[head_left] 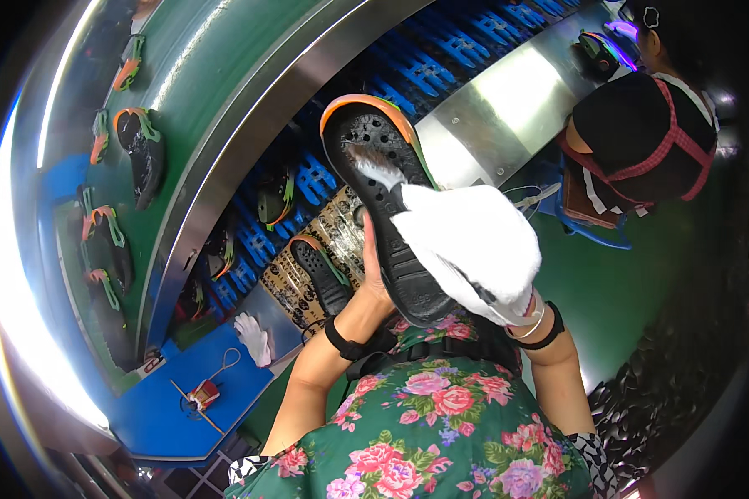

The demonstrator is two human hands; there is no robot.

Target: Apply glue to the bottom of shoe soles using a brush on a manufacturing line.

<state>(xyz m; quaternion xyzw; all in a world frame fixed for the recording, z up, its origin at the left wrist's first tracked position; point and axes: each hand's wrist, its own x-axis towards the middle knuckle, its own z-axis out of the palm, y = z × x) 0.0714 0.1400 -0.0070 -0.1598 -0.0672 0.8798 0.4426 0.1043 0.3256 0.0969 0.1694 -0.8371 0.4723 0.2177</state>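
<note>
A black moulded rubber shoe sole with an orange and green rim [384, 200] is held up in front of the person's chest, tread side facing up. It tilts steeply, its rounded end pointing up and away, the other end down near the floral shirt. Round holes dot the upper part; ribbed bars cross the lower part. A whitish smear marks the tread near the top. A white cloth covers part of its right edge.

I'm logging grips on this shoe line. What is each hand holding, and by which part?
Left hand grips the black shoe sole by its heel-end edge. The gloved right hand lies on it; its grip is hidden.
</note>
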